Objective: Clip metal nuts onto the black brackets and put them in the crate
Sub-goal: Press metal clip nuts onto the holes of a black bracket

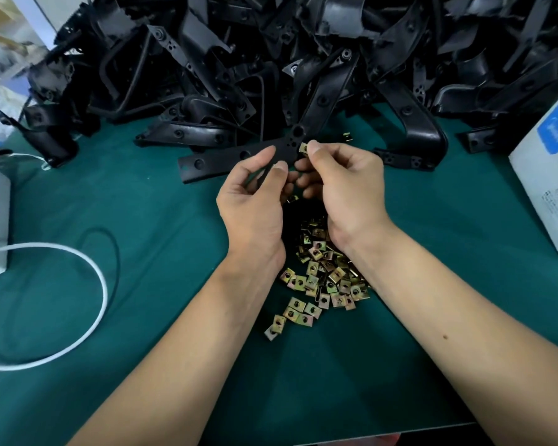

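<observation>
A person's two bare hands meet above a green work mat (142, 201). The left hand (255, 201) grips a flat black bracket (239, 157) by its near edge, thumb and fingers curled around it. The bracket's long axis runs from lower left to upper right, ending at the right hand (345, 185). That hand pinches one brass-coloured clip nut (303, 147) between thumb and forefinger, touching the bracket's right end, so it likely slides on leftward. A loose pile of clip nuts (319, 272) lies below, between the wrists. No crate is in view.
</observation>
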Demonstrator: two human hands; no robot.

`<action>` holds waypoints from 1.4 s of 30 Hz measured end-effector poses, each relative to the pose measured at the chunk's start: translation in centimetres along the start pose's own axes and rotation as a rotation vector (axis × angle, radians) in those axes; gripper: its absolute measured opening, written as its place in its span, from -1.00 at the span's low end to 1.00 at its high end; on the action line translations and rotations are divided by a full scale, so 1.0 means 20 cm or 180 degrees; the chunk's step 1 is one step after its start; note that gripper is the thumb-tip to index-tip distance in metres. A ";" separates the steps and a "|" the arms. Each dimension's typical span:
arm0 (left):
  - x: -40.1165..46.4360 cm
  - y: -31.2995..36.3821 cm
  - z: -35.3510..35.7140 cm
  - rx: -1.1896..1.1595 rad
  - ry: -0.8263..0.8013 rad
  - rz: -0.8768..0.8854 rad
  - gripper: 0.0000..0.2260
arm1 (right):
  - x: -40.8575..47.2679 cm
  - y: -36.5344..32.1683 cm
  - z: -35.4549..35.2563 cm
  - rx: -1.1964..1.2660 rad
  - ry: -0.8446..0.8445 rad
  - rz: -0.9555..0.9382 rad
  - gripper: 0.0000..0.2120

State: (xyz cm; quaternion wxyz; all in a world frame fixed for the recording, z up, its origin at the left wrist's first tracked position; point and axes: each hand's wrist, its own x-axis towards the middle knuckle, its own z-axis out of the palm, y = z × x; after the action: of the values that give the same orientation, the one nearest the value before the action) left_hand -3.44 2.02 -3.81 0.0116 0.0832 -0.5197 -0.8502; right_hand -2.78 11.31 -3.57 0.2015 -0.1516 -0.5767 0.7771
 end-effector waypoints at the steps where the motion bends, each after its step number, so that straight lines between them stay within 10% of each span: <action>1: 0.00 0.00 0.00 0.0020 -0.0039 0.0001 -0.82 | 0.00 0.00 0.00 -0.0010 0.0007 -0.0005 -0.81; 30: 0.01 0.02 -0.04 0.0771 -0.0569 0.0305 -0.81 | 0.01 -0.02 -0.01 -0.0508 -0.0062 -0.0049 -0.77; 42: -0.06 0.06 0.10 0.2302 -0.0865 0.2378 -0.80 | 0.00 -0.31 -0.16 -0.0486 -0.0163 0.0064 -0.69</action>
State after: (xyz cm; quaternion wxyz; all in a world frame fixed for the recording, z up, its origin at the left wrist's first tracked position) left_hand -2.62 3.44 -1.69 0.2165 -0.2195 -0.7704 -0.5580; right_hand -0.36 15.61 1.43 0.1667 -0.1523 -0.6377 0.7365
